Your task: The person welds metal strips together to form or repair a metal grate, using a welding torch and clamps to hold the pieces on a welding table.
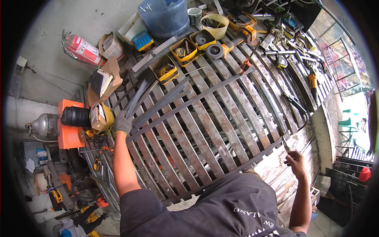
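Note:
My left hand (123, 123), in a grey knit glove, is closed around the lower end of a bundle of thin grey metal rods (136, 98) at the left of the slatted steel bench (205, 130). Flat steel bars (162, 103) lie beside the bundle. A longer flat bar (189, 103) runs slantwise across the slats, with an orange-handled clamp (246, 66) at its far end. My right hand (297, 164), bare, is closed at the bench's near right edge on a slim metal tool (285, 145). Its exact kind is too small to tell.
Yellow bins (184, 52), an angle grinder (219, 49) and a blue tub (165, 17) stand along the far side. A black cable (304, 118) curves over the right edge. At left are an orange machine (70, 132) and a fire extinguisher (82, 49).

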Demonstrator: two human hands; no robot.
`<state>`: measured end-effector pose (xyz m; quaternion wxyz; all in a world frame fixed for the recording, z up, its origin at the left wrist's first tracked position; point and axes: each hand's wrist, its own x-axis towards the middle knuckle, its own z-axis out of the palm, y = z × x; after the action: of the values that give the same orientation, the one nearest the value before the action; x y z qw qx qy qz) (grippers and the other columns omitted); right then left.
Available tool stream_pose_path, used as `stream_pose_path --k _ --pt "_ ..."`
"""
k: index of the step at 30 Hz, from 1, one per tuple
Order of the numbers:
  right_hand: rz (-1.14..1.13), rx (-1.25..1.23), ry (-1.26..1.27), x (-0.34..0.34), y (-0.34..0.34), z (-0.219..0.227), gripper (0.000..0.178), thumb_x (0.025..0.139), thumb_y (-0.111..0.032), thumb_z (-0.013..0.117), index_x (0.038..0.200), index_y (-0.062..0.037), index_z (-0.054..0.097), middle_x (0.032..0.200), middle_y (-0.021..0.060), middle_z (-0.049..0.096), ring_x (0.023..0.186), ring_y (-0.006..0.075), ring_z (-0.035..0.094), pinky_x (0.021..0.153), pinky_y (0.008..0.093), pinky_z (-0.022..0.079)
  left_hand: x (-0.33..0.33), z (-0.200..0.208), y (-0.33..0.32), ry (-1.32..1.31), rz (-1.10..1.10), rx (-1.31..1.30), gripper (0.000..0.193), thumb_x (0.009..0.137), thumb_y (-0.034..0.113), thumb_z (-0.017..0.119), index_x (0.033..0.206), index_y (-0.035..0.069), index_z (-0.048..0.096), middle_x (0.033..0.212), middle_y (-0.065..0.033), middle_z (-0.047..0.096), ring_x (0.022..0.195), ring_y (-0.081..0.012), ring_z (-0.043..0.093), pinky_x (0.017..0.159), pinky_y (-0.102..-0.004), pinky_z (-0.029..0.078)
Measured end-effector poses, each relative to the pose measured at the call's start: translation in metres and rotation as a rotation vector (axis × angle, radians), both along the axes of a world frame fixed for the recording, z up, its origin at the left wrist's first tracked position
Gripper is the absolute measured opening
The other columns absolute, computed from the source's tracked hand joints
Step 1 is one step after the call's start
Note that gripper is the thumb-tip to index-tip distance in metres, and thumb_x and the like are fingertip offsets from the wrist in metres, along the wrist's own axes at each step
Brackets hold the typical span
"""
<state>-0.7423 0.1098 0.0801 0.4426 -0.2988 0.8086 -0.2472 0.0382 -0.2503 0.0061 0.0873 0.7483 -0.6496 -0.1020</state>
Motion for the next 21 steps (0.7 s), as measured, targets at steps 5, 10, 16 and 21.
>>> stream_pose_path --k 5,10,16,21 --pt "-0.008 -0.006 -0.017 -0.003 0.010 -0.004 0.035 0.103 -0.022 0.075 0.125 0.0041 0.066 0.099 0.0125 0.075 0.084 0.0210 0.077 0.073 0.0340 0.059 -0.009 0.013 0.017 0.115 0.066 0.120 0.047 0.083 0.027 0.086 0.118 -0.001 0.074 0.104 -0.0230 0.078 0.094 -0.0366 0.076 0.088 -0.0446 0.059" --pt "-0.035 -0.020 -0.027 -0.002 0.015 -0.006 0.036 0.103 -0.022 0.075 0.125 0.0046 0.065 0.099 0.0129 0.075 0.084 0.0211 0.077 0.073 0.0341 0.059 -0.015 0.013 0.001 0.107 0.029 0.074 0.054 0.082 0.032 0.088 0.122 -0.002 0.072 0.111 -0.0251 0.078 0.104 -0.0394 0.076 0.092 -0.0462 0.058" --pt "-0.019 -0.069 -0.055 -0.002 0.008 -0.004 0.031 0.103 -0.017 0.073 0.124 0.0049 0.066 0.097 0.0130 0.075 0.082 0.0215 0.077 0.072 0.0333 0.059 0.001 0.015 -0.016 -0.118 0.116 0.051 0.073 0.081 0.043 0.090 0.138 0.003 0.069 0.127 -0.0247 0.076 0.117 -0.0421 0.072 0.102 -0.0466 0.055" --pt "-0.071 -0.126 -0.042 -0.015 0.026 -0.007 0.027 0.103 -0.015 0.073 0.122 0.0039 0.067 0.097 0.0123 0.075 0.081 0.0210 0.077 0.071 0.0328 0.059 -0.008 0.044 0.012 0.090 0.012 -0.163 0.067 0.095 0.056 0.074 0.127 -0.003 0.071 0.120 -0.0299 0.075 0.114 -0.0456 0.072 0.099 -0.0518 0.055"
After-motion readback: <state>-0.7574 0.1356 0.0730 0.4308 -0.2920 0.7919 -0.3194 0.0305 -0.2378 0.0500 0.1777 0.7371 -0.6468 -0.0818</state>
